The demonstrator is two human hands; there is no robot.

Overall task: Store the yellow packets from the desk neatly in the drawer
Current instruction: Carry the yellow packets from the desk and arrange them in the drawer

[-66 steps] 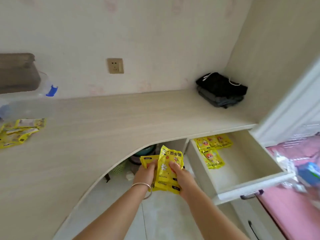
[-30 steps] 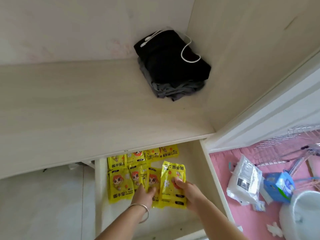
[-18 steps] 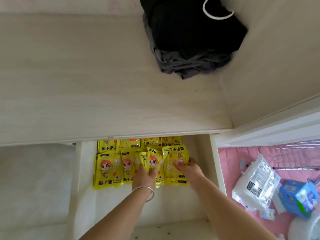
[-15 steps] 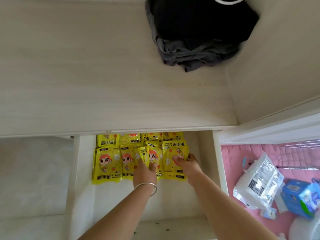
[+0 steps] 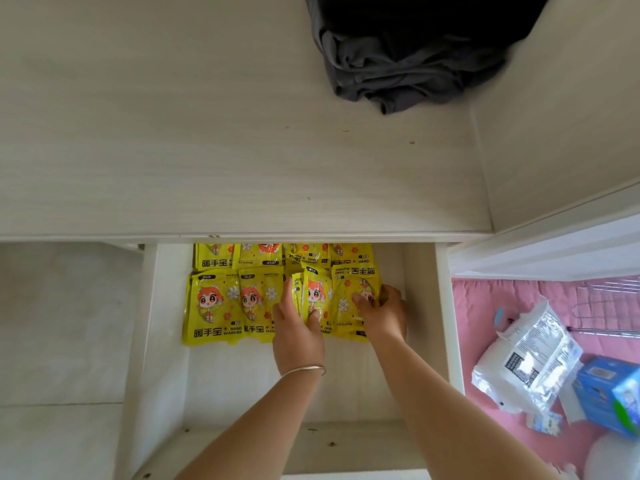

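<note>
The white drawer (image 5: 444, 306) stands open under the desk edge. Yellow hand-warmer packets lie flat inside in two rows: a back row (image 5: 259, 258) partly under the desk top and a front row (image 5: 214, 306). My left hand (image 5: 298, 330) pinches an upright packet (image 5: 317, 294) between thumb and fingers, to the right of the front row. My right hand (image 5: 381, 315) holds another yellow packet (image 5: 349, 289) at the right end of that row, fingers on its face and thumb at its right edge.
The pale wooden desk top (image 5: 207, 133) carries a folded dark garment (image 5: 398, 57) at the back right. Right of the drawer, a pink surface holds a white plastic bag (image 5: 526, 362), a blue box (image 5: 609, 393) and a wire rack (image 5: 609, 306).
Both hands carried the packets from under the desk edge into the drawer and lowered them onto the front row's right end. The view tilted down over the drawer.
</note>
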